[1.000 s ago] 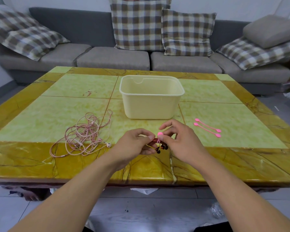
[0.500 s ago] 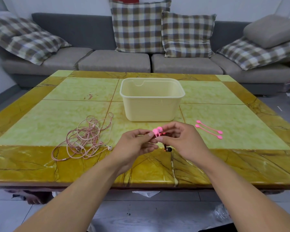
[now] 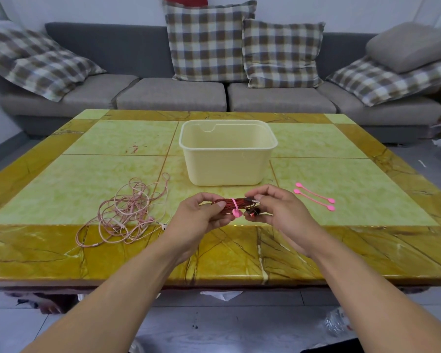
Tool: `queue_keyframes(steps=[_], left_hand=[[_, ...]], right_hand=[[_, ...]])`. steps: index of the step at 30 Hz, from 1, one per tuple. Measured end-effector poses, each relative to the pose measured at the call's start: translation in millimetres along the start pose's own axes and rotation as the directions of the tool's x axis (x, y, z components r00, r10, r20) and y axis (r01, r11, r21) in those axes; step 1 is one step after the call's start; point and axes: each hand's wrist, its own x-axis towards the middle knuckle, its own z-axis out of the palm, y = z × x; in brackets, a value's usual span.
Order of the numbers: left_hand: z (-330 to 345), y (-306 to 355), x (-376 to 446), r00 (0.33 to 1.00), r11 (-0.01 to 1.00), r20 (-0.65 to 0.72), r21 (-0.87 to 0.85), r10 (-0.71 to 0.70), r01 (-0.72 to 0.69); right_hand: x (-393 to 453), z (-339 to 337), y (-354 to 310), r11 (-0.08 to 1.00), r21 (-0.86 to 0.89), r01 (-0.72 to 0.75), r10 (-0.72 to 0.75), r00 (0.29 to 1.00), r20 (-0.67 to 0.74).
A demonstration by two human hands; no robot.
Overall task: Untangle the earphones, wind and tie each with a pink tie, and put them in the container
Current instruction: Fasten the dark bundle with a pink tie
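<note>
Red cord, wound into a short bundle (image 3: 229, 203), sits between our two hands above the near edge of the surface (image 3: 367, 189). Our left hand (image 3: 201, 220) grips the bundle's left end with curled fingers (image 3: 215, 204), while our right hand (image 3: 285, 215) pinches the right end, where the plug pokes out — thumb and forefinger closed on it. A pink tie (image 3: 236, 208) is wrapped round the bundle's middle, its round end hanging on the near side, just beside a dark earbud (image 3: 253, 212).

To the left, a loose tangle of pale pink earphones (image 3: 127, 215) lies on the surface, well apart from our hands. Beyond the hands stands the cream container (image 3: 227, 164), upright — we see nothing inside it. Two more pink ties (image 3: 314, 197) lie side by side on the right, near the container's right corner. A grey sofa (image 3: 171, 98) with checked cushions (image 3: 209, 42) runs along the far side.
</note>
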Motion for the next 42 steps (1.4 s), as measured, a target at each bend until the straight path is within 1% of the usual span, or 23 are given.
queue_keyframes(steps=[4, 6, 8, 13, 19, 22, 24, 26, 28, 32, 34, 37, 39, 42], left_hand=[[4.8, -3.5, -1.0, 1.0, 0.999, -0.019, -0.037, -0.023, 0.023], [5.6, -4.4, -0.2, 1.0, 0.998, -0.023, -0.058, -0.017, 0.016], [6.5, -4.0, 0.3, 1.0, 0.997, -0.022, -0.078, -0.022, 0.02], [8.0, -3.1, 0.3, 0.996, 0.975, 0.008, -0.204, -0.093, 0.093], [9.1, -6.1, 1.4, 0.981, 0.946, 0.04, -0.26, -0.188, 0.192], [7.9, -5.0, 2.2, 0.977, 0.93, 0.047, -0.299, -0.21, 0.214], [8.1, -3.6, 2.3, 0.975, 0.918, 0.047, -0.33, -0.216, 0.219], [9.1, -2.4, 1.2, 0.97, 0.889, 0.054, -0.388, -0.239, 0.241], [9.7, -1.7, 0.8, 0.96, 0.851, 0.057, -0.45, -0.275, 0.27], [7.7, 1.0, 1.6, 0.947, 0.801, 0.065, -0.517, -0.314, 0.302], [6.3, 1.7, 2.6, 0.946, 0.785, 0.075, -0.539, -0.317, 0.306], [4.8, 2.1, 4.1, 0.945, 0.782, 0.091, -0.54, -0.313, 0.311], [3.2, 2.3, 4.9, 0.949, 0.803, 0.103, -0.51, -0.298, 0.308], [1.5, 3.6, 4.3, 0.95, 0.841, 0.155, -0.441, -0.273, 0.314]], right_hand=[[-0.8, 6.8, 2.9, 0.998, -0.066, 0.019, -0.017, 0.999, 0.03], [-2.0, 10.3, 4.0, 0.989, -0.137, 0.057, -0.052, 0.998, 0.039], [-1.1, 11.2, 6.5, 0.971, -0.218, 0.099, -0.098, 0.995, 0.017], [-0.8, 12.6, 7.1, 0.911, -0.381, 0.156, -0.166, 0.986, 0.006], [-3.9, 14.9, 5.7, 0.865, -0.442, 0.237, -0.236, 0.97, 0.06], [-4.4, 14.5, 5.1, 0.883, -0.412, 0.227, -0.24, 0.97, 0.02], [-5.6, 14.3, 3.1, 0.893, -0.381, 0.239, -0.243, 0.969, 0.038], [-5.8, 15.1, 2.9, 0.895, -0.365, 0.256, -0.254, 0.966, 0.056], [-4.9, 15.7, 4.3, 0.905, -0.341, 0.254, -0.26, 0.965, 0.028], [-1.3, 13.2, 7.3, 0.939, -0.294, 0.181, -0.204, 0.978, -0.048], [0.9, 10.6, 8.8, 0.945, -0.29, 0.152, -0.174, 0.983, -0.051], [2.4, 8.2, 10.1, 0.97, -0.218, 0.106, -0.108, 0.994, 0.006], [3.3, 6.6, 10.4, 0.981, -0.179, 0.071, -0.066, 0.997, 0.032], [2.8, 3.4, 8.4, 0.979, -0.199, 0.035, -0.021, 0.997, 0.074]])
